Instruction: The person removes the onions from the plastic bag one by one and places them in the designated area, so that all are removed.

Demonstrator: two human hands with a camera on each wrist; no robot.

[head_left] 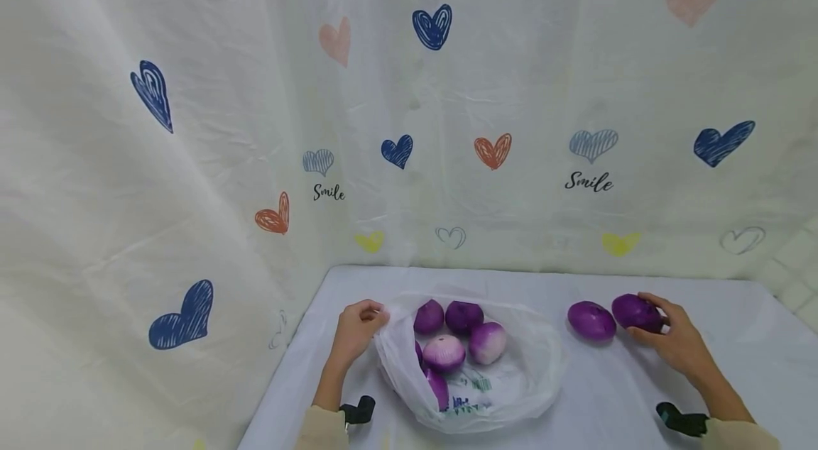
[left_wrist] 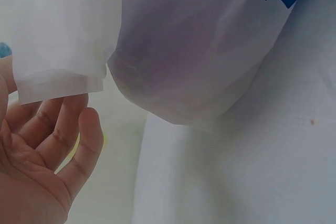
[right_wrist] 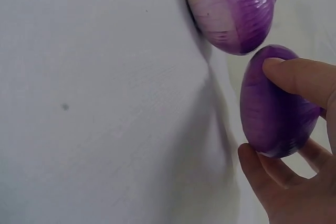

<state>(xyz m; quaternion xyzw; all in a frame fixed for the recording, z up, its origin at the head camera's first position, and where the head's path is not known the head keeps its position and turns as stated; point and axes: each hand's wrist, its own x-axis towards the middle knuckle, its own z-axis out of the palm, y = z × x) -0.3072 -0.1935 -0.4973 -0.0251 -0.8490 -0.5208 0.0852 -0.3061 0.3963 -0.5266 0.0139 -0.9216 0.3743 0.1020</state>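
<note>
Right hand [head_left: 679,340] — purple onion [head_left: 634,313] between thumb and fingers (second onion [head_left: 591,321] beside)

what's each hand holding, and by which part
Right hand: an oval purple onion, by opposite sides. Left hand: the white translucent plastic bag, by its rim.

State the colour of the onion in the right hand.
Purple; the onion shows best in the right wrist view.

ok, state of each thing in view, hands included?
Bag, mouth open
Bagged onions, some partly hidden by bag
Left hand, holding bag's rim
Gripped onion, unclear whether lifted
Right hand, gripping that onion
Loose onion, resting on table
Curtain, hanging, creased
</note>
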